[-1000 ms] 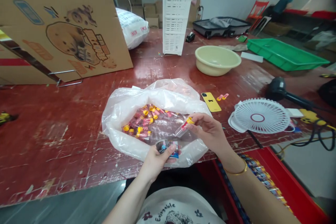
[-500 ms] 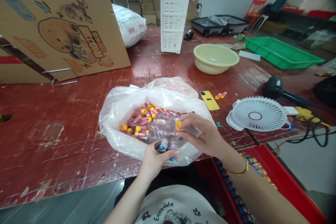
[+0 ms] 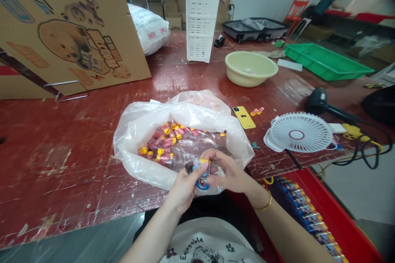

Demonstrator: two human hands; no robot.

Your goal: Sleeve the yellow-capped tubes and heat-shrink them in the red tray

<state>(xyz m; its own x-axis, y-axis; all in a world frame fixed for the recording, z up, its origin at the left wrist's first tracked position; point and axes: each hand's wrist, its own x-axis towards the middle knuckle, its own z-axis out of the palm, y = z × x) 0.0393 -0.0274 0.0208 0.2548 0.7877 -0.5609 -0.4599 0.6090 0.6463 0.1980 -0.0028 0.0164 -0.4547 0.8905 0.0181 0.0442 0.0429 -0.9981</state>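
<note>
A clear plastic bag (image 3: 145,125) lies open on the red table (image 3: 70,148) with several small yellow-capped tubes (image 3: 163,141) inside. At its near edge my left hand (image 3: 183,187) is closed on a small printed sleeve (image 3: 200,176). My right hand (image 3: 230,172) meets it, fingers pinched on a clear tube with a yellow cap (image 3: 204,161) that stands at the sleeve's top. Both hands touch over the bag's front rim.
A yellow phone (image 3: 243,116), a white fan (image 3: 298,132), a black hair dryer (image 3: 321,102), a cream bowl (image 3: 250,68), a green tray (image 3: 327,61), white stacked baskets (image 3: 202,12) and a big cardboard box (image 3: 68,28) stand around. A red crate (image 3: 321,213) sits low at right. A person is far back right.
My right hand brought the yellow-capped tube down and left from above the bag to the printed sleeve in my left hand. The two hands have come together.
</note>
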